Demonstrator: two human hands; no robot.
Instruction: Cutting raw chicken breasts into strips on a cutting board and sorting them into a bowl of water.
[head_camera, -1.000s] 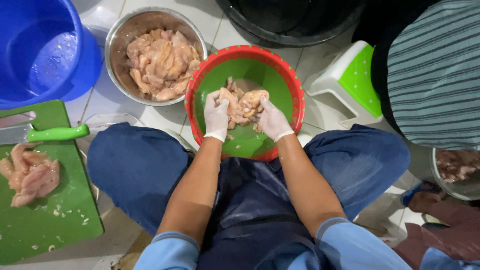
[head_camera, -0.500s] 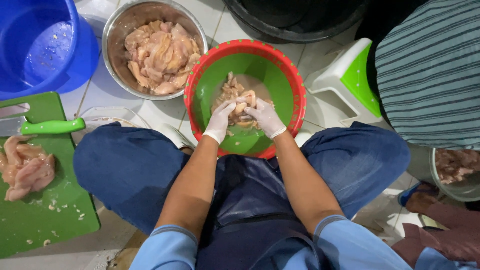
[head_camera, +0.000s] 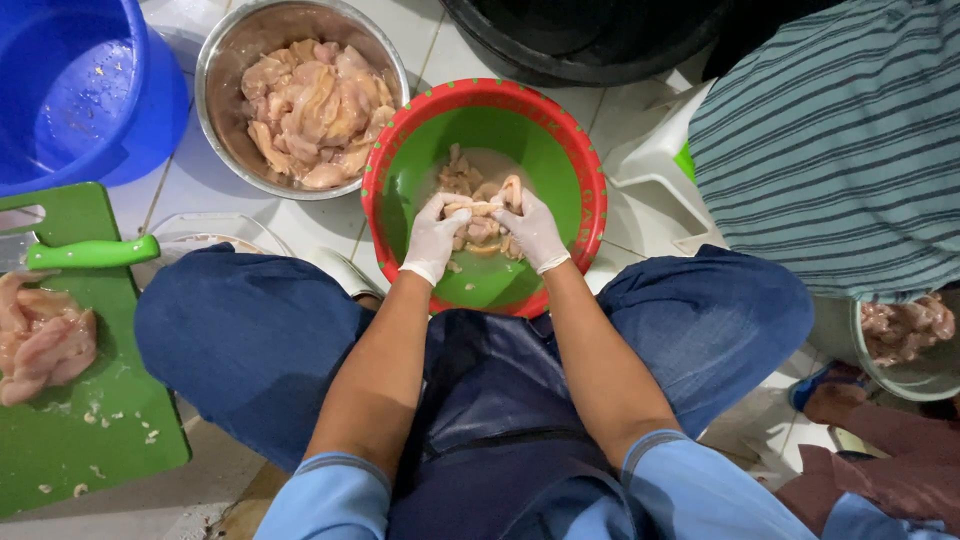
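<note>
Below, on white floor tiles (head_camera: 300, 225) — both gloved hands' fingers (head_camera: 440, 215) grip chicken pieces (head_camera: 478, 205).

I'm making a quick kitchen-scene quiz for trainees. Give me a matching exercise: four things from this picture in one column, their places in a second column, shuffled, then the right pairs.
Things:
1. steel bowl of chicken pieces
2. knife with green handle
3. blue bucket
4. chicken piece

Places:
A. top left corner of the view
B. lying on the green cutting board
C. held between the gloved left hand and right hand over the green basin with red rim
D. on the floor between bucket and basin

Pairs: 1-D, 2-B, 3-A, 4-C
</note>
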